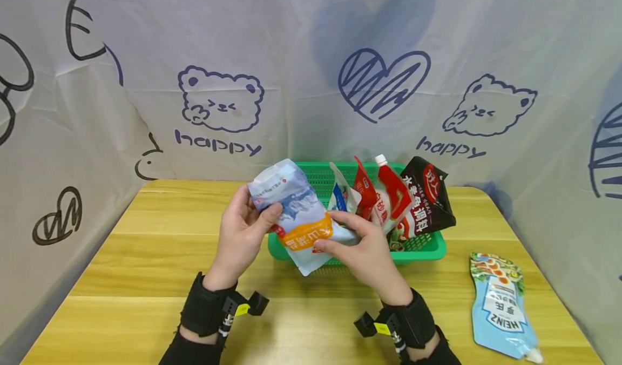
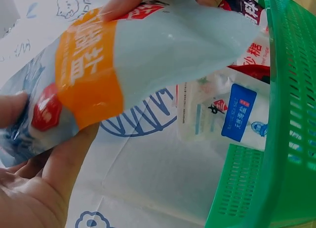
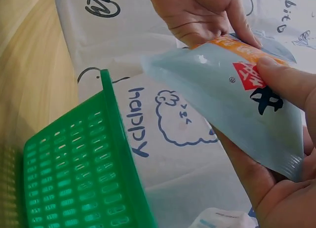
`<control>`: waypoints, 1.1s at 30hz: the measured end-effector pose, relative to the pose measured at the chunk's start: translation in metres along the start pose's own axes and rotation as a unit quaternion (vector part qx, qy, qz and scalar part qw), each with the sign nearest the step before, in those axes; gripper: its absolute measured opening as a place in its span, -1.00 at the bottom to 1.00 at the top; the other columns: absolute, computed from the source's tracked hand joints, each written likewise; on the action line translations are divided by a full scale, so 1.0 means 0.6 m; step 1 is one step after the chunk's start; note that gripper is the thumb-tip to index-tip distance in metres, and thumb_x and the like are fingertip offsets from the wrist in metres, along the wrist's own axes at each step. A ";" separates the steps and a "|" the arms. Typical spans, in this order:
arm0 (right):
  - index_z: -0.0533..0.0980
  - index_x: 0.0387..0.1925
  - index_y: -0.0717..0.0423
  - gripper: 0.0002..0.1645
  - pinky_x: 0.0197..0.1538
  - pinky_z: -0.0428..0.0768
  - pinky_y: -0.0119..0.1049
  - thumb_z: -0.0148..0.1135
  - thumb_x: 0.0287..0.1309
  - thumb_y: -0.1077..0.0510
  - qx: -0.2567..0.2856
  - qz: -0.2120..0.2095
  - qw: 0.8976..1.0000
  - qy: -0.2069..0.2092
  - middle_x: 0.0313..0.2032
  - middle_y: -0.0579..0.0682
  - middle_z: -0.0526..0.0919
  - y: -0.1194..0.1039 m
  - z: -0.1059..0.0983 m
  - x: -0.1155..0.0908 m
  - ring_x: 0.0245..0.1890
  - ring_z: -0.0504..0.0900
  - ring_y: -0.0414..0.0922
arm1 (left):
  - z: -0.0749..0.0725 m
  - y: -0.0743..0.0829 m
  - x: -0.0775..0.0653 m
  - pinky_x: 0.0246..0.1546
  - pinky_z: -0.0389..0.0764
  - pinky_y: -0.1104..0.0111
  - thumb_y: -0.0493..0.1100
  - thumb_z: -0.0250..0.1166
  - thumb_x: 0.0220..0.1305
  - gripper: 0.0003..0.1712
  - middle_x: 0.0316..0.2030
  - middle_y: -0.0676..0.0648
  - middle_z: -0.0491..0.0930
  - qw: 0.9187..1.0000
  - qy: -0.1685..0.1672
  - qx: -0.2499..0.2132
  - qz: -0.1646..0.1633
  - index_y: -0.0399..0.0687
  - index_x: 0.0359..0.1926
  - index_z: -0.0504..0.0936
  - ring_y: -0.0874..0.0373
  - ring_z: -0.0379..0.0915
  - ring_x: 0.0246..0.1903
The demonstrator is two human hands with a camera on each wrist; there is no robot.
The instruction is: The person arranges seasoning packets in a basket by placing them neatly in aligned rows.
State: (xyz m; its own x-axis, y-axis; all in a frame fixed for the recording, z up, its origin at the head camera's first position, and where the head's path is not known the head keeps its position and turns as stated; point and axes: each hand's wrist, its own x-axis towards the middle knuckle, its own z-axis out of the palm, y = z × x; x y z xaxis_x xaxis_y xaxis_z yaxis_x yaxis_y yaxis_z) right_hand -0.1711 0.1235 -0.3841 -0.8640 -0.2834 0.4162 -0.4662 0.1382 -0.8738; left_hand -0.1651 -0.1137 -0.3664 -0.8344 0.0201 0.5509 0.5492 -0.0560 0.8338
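the left hand (image 1: 239,234) and right hand (image 1: 365,249) hold 1 orange-banded pouch (image 1: 297,208) at the near left of a green basket (image 1: 419,255); 1 black packet (image 1: 427,197) leans at its right; 1 heinz pouch (image 1: 500,303) lies near right.

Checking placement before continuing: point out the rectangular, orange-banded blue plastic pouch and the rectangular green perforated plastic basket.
Orange-banded blue pouch (image 1: 305,234): head view, orange band.
Green basket (image 3: 126,149): right wrist view, rim.

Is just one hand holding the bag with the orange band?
No, the left hand and the right hand both grip the bag.
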 end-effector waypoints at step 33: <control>0.73 0.05 0.01 -0.47 -0.27 0.70 -0.27 0.68 -0.03 0.16 -0.146 0.000 0.985 -0.089 -0.06 -0.03 0.78 -0.017 -0.046 0.001 -0.21 0.64 -0.06 | -0.037 0.012 0.006 -0.30 0.77 0.18 -0.27 0.54 0.21 -0.51 -0.10 -0.17 0.69 0.976 -0.138 0.123 -0.111 -0.12 0.13 0.56 -0.06 0.67 -0.23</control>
State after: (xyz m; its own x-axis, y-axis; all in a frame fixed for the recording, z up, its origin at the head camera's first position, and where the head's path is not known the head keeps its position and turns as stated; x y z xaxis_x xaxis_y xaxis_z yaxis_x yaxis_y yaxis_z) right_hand -0.1718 0.1479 -0.3680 -0.8289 -0.4419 0.3430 -0.5237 0.3978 -0.7533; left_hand -0.1650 -0.1363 -0.3591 -0.9081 0.2750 0.3159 0.3795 0.2213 0.8983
